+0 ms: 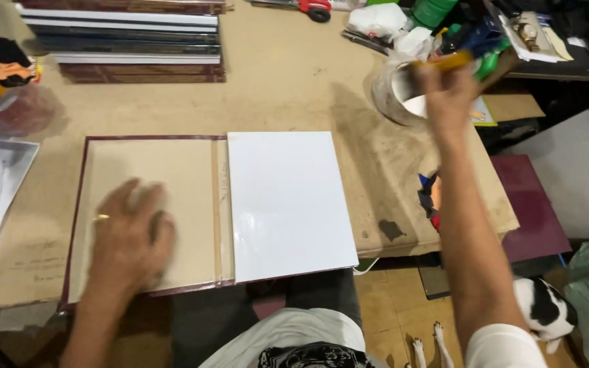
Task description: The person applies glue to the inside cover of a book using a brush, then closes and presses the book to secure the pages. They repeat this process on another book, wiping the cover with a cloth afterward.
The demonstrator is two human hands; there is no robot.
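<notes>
Here left hand (129, 235) lies flat on open cover (151, 211); right hand (446, 92) grips brush (452, 63) over container (395, 94).

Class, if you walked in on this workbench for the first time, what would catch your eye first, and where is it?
The glossy white block of pages lies mid-table on the opened maroon-edged cover, whose bare board the left hand presses flat. At upper right the right hand holds a yellow-handled tool over a round container.

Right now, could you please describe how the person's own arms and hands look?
Both forearms are bare. The left hand wears a gold ring on one finger. The right hand is motion-blurred and shows no ring or watch. A white sleeve covers the right upper arm. No gloves are worn.
</notes>
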